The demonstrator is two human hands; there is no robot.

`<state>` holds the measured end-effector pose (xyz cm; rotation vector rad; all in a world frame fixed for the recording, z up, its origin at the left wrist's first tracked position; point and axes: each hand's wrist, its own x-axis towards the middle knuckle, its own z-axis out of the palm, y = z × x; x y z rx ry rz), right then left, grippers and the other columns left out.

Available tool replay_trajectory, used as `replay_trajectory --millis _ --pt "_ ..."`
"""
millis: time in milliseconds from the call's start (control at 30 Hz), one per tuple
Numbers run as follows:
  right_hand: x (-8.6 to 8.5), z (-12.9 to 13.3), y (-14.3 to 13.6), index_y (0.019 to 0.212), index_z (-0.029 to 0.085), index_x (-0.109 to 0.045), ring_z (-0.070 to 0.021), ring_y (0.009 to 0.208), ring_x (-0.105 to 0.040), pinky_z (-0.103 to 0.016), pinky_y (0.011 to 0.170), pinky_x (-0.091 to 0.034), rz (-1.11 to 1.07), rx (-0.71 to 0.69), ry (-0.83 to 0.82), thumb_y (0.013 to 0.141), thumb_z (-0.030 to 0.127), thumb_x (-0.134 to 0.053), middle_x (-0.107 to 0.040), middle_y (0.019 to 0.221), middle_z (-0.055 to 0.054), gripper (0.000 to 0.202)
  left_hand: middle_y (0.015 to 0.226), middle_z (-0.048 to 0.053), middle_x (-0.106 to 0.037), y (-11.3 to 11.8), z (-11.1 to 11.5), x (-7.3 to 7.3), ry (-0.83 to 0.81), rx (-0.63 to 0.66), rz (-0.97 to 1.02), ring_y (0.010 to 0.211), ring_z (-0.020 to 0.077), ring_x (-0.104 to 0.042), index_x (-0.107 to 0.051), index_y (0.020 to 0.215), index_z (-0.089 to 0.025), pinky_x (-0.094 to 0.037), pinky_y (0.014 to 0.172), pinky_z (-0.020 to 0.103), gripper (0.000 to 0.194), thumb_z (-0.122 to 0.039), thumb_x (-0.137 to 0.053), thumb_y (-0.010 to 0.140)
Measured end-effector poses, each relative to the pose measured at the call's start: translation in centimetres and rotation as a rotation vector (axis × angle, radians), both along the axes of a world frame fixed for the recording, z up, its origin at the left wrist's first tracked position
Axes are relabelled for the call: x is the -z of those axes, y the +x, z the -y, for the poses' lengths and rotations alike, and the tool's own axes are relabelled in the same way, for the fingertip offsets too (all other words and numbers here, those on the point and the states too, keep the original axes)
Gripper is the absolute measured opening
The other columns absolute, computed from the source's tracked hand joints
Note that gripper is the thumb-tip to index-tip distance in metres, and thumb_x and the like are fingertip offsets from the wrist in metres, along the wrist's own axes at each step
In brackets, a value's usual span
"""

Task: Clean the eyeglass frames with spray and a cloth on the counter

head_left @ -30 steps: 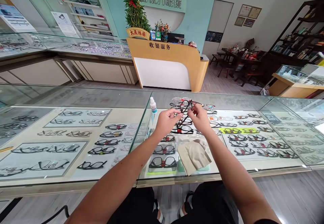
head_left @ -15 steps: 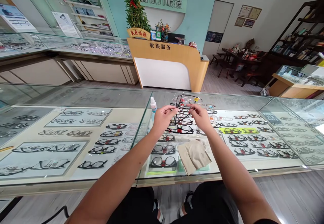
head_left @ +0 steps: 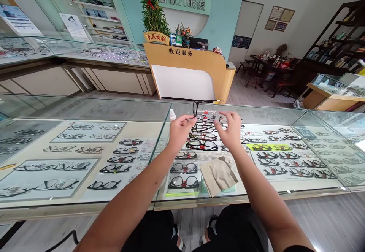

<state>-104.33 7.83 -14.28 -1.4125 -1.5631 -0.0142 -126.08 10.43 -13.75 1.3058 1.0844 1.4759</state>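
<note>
A pair of black-framed glasses (head_left: pixel 195 108) is held up above the glass counter, pinched between the thumb and fingers of my left hand (head_left: pixel 181 130). One temple of the glasses points to the right. To the right of them, my right hand (head_left: pixel 230 129) is raised with thumb and fingers apart and nothing between them. A beige cloth (head_left: pixel 219 176) lies crumpled on the counter below my hands. Just behind my left hand stands a small white bottle (head_left: pixel 172 114), its lower part hidden.
Rows of glasses (head_left: pixel 202 145) fill the display counter (head_left: pixel 137 205) under and around my hands. More frames (head_left: pixel 59 184) sit on trays at the left. Beyond are a wooden reception desk (head_left: pixel 182 60), a potted plant (head_left: pixel 155 12) and a dark table (head_left: pixel 270 62).
My right hand has let go of the glasses and opened, moving slightly right. The glasses in my left hand have turned and shifted a little left and up.
</note>
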Motion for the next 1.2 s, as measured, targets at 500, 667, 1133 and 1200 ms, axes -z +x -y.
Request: replay_trajectory --millis 500,667,1133,1200 --pt "1.5 0.4 -2.4 0.138 0.027 -0.076 -0.0347 0.137 -0.068 -0.059 0.122 -0.053 -0.003 -0.455 -0.047 0.105 0.039 -0.067 -0.079 0.142 -0.014 0.036 0.06 -0.008 -0.032 1.0 0.4 0.9 -0.041 0.217 -0.061 0.061 0.0119 -0.03 -0.087 0.098 -0.02 -0.029 0.064 0.029 0.04 -0.053 -0.092 0.076" --pt "1.5 0.4 -2.2 0.134 0.026 -0.076 -0.0328 0.133 -0.071 -0.055 0.12 -0.055 -0.065 -0.461 -0.052 0.105 0.043 -0.069 -0.08 0.137 -0.014 0.034 0.063 -0.004 -0.045 0.9 0.7 0.5 0.026 0.264 -0.094 0.066 0.0152 -0.041 -0.089 0.104 -0.019 -0.038 0.067 0.031 0.042 -0.056 -0.087 0.083" --pt "0.8 -0.4 -0.5 0.123 0.026 -0.083 -0.0337 0.137 -0.068 -0.055 0.125 -0.049 -0.088 -0.348 -0.056 0.108 0.044 -0.063 -0.081 0.137 -0.013 0.031 0.153 0.019 -0.059 -6.0 -8.5 5.6 -0.026 -0.322 -0.247 0.14 0.0314 -0.059 -0.051 0.155 -0.022 -0.047 0.119 0.045 0.077 -0.031 -0.085 0.088" --pt "0.9 -0.4 -0.4 0.12 0.026 -0.083 -0.0339 0.137 -0.068 -0.055 0.124 -0.05 -0.092 -0.345 -0.056 0.109 0.045 -0.062 -0.082 0.137 -0.013 0.031 0.15 0.017 -0.065 -6.0 -9.1 6.7 -0.124 -0.22 -0.256 0.131 0.0303 -0.065 -0.053 0.151 -0.022 -0.05 0.115 0.045 0.071 -0.036 -0.084 0.089"
